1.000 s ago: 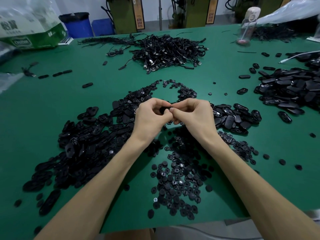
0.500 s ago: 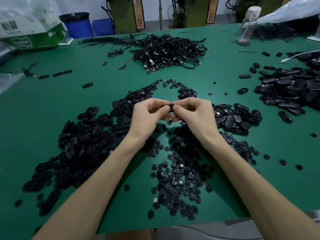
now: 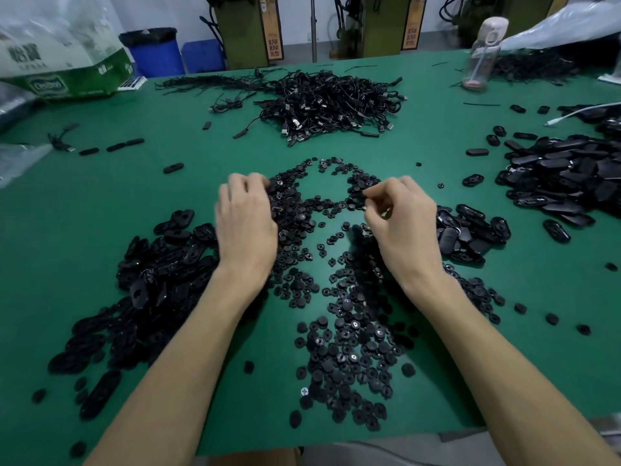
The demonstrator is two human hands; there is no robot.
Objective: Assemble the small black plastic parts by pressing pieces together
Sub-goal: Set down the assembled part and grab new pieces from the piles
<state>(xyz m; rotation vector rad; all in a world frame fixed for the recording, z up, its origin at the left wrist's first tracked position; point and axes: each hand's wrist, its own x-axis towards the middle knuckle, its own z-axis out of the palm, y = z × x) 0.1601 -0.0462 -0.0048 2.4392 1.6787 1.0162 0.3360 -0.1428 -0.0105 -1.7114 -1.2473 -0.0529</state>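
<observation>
Beyond the far edge of the green worktop (image 3: 100,203) stands a blue bin (image 3: 153,52) lined with a black bag; what it holds is hidden. A clear bottle (image 3: 482,58) with a pale lid stands upright at the far right of the worktop, with a straw inside and a pinkish base. At the far left, a clear plastic bag (image 3: 50,35) wraps a green and white carton.

Everything else lies loose. A heap of black cables (image 3: 329,102) with metal plugs sits in the far middle. Small round black parts (image 3: 349,351) spread in a long scatter from the near edge up between both hands. Oval black shells (image 3: 161,264) are piled left of the left forearm. A smaller cluster (image 3: 470,233) lies just right of the right hand, and a larger pile (image 3: 564,183) of oval pieces lies at the far right.

The left hand (image 3: 247,223) is palm down and motion-blurred, its fingers reaching into the far part of the round parts; I cannot tell whether it grips anything. The right hand (image 3: 400,223) is held just above the scatter, well apart from the left, knuckles up and fingers curled. Its thumb and forefinger pinch a small black piece (image 3: 365,195) at their tips. Both forearms are bare and come in from the near edge
</observation>
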